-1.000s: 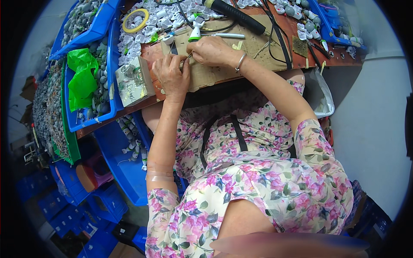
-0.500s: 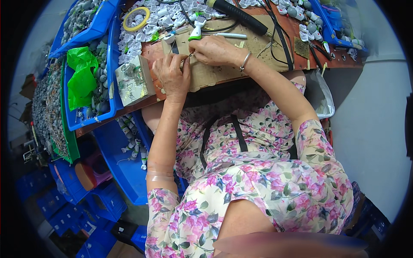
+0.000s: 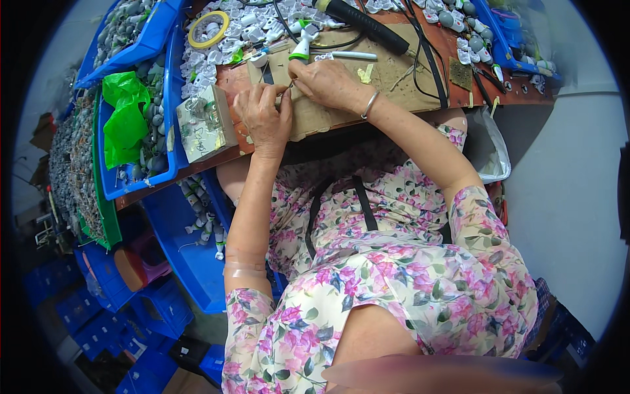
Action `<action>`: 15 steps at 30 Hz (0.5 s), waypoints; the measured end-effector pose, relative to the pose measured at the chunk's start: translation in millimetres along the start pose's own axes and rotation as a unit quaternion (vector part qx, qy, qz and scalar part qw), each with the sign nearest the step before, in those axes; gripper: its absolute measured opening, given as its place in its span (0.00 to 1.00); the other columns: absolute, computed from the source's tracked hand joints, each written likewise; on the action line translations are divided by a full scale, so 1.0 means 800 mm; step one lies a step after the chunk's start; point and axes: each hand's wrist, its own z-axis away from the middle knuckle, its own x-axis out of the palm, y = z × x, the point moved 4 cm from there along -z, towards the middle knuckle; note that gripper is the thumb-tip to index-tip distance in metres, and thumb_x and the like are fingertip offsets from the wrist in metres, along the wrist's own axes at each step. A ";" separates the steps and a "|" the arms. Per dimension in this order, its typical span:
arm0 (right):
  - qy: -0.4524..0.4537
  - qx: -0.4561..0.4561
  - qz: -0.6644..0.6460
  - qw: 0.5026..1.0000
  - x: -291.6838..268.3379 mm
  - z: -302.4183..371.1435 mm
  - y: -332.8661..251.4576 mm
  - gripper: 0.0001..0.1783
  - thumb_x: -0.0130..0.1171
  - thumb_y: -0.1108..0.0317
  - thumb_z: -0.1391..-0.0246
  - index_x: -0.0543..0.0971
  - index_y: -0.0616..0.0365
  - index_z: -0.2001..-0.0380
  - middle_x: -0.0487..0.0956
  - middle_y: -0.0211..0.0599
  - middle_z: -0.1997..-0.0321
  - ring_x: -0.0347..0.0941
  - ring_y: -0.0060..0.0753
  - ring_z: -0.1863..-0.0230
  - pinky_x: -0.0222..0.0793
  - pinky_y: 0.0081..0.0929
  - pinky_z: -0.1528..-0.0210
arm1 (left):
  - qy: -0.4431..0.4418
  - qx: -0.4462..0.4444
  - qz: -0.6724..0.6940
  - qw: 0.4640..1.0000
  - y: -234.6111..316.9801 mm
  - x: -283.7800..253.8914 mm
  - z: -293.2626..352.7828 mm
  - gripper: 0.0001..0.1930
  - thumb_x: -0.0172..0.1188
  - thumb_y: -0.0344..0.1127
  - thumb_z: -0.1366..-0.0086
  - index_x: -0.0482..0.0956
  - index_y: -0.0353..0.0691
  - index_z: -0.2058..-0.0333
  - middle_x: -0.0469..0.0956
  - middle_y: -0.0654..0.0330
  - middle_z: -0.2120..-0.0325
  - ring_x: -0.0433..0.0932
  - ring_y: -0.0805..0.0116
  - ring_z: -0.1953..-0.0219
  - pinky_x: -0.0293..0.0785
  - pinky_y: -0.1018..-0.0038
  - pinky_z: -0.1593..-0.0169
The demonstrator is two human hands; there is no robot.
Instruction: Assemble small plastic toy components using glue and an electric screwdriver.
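Note:
My left hand (image 3: 264, 118) is closed in a pinch at the near edge of a worn cardboard sheet (image 3: 394, 84). Fingertip to fingertip with it, my right hand (image 3: 328, 80) pinches too, and a bracelet circles its wrist. A tiny dark thing between the fingertips is too small to name. Just beyond the right hand's knuckles stands a white plastic part with green ends (image 3: 302, 50). A white pen-like stick (image 3: 354, 55) lies to its right, and a yellowish scrap (image 3: 365, 73) rests on the cardboard.
White plastic parts (image 3: 256, 29) heap across the back, with a roll of yellow tape (image 3: 209, 29) on them. A thick black tube (image 3: 364, 26) and cables lie behind. A small box (image 3: 203, 125) and a blue bin (image 3: 172, 85) stand left; pliers-like handles (image 3: 482, 85) lie right.
My right wrist has dropped slightly toward me, and more of the yellowish scrap and a small white part behind the hand now show. The left hand stays nearly in place.

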 end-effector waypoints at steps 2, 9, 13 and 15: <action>-0.005 0.005 -0.005 1.000 0.001 0.001 0.001 0.08 0.53 0.65 0.43 0.69 0.55 0.64 0.76 0.43 0.82 0.77 0.49 0.76 0.71 0.43 0.74 | 0.000 -0.001 -0.006 1.000 0.000 -0.001 0.000 0.05 0.66 0.34 0.48 0.79 0.47 0.72 0.75 0.64 0.72 0.71 0.61 0.63 0.60 0.62 0.51; 0.036 0.010 -0.034 0.999 -0.004 0.008 0.006 0.12 0.55 0.62 0.43 0.69 0.53 0.58 0.78 0.42 0.79 0.77 0.48 0.75 0.72 0.42 0.73 | 0.003 -0.004 0.004 1.000 0.001 -0.001 0.000 0.05 0.66 0.35 0.48 0.79 0.47 0.72 0.75 0.65 0.72 0.71 0.61 0.63 0.60 0.62 0.51; 0.013 0.003 -0.018 1.000 -0.005 0.011 0.005 0.13 0.56 0.62 0.43 0.69 0.52 0.57 0.78 0.40 0.78 0.78 0.47 0.75 0.72 0.41 0.73 | 0.001 -0.009 0.005 1.000 0.000 -0.001 0.000 0.05 0.66 0.35 0.47 0.79 0.47 0.73 0.75 0.65 0.72 0.71 0.61 0.63 0.60 0.62 0.50; 0.019 -0.003 -0.028 0.999 -0.005 0.011 0.006 0.12 0.55 0.62 0.43 0.70 0.51 0.58 0.78 0.40 0.79 0.78 0.47 0.75 0.72 0.41 0.73 | 0.000 -0.011 0.003 1.000 -0.001 0.000 0.000 0.05 0.66 0.35 0.47 0.79 0.47 0.73 0.75 0.65 0.72 0.71 0.61 0.63 0.60 0.62 0.50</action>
